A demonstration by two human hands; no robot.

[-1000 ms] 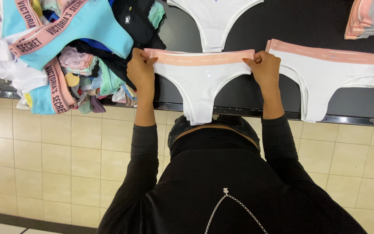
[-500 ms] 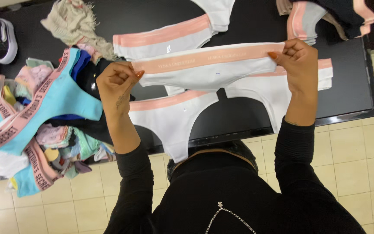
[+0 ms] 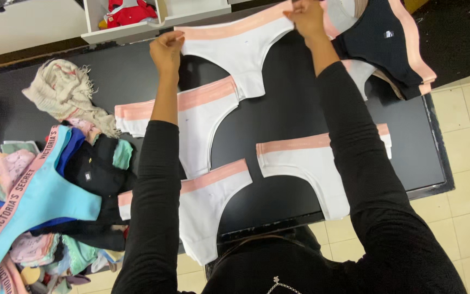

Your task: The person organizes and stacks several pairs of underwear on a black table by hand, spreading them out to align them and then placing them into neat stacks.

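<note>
Head view shows two hands far out over a black table (image 3: 278, 114). The left hand (image 3: 166, 50) pinches one end of the pink band on white underwear (image 3: 240, 46). The right hand (image 3: 307, 15) pinches the other end of that band. The hands are well apart, and the band is pulled flat between them. The white part lies spread on the table, near its far edge.

Both arms wear black sleeves. Three more white pairs with pink bands lie flat on the table, closer to the person. One (image 3: 202, 122) is under the left arm. One (image 3: 205, 212) is at the near edge. One (image 3: 305, 169) is partly under the right arm.

Just right of the right hand lies a black pair (image 3: 384, 43) with a pink band, on top of other pairs. A cream scarf (image 3: 63, 98) sits in a heap at the left. A big pile of mixed clothes (image 3: 44, 201) is farther left, with a light blue pair on top. A white box (image 3: 137, 22) with something red in it stands behind the table. Pale floor tiles (image 3: 469, 163) show at the right.
</note>
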